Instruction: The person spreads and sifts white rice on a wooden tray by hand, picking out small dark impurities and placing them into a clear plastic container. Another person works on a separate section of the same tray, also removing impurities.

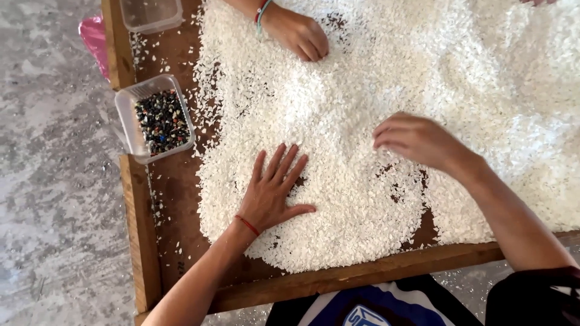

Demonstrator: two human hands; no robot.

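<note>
1. The left hand [273, 192] lay flat, fingers spread, on the heap of small white plastic flakes [362, 121].
2. The right hand [417, 140], fingers curled, picked at that heap, apparently sorting; dark bits filled the clear plastic tub [158, 118] left of it.

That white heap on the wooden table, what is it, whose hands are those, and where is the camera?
There is one picture, taken by a camera worn on a person's head, looking straight down. No machine is here, only bare hands.

The left hand, with a red thread at the wrist, lies flat with fingers spread on the white flakes. The right hand is curled, fingertips down in the same heap. Neither hand holds anything.

The flakes cover most of a brown wooden tray table with raised edges. What the flakes are made of cannot be told.

At the left edge stands a clear plastic tub of small dark mixed-colour bits; a second, seemingly empty tub is above.

The hand at the top, wearing bracelets, belongs to another person.
</note>
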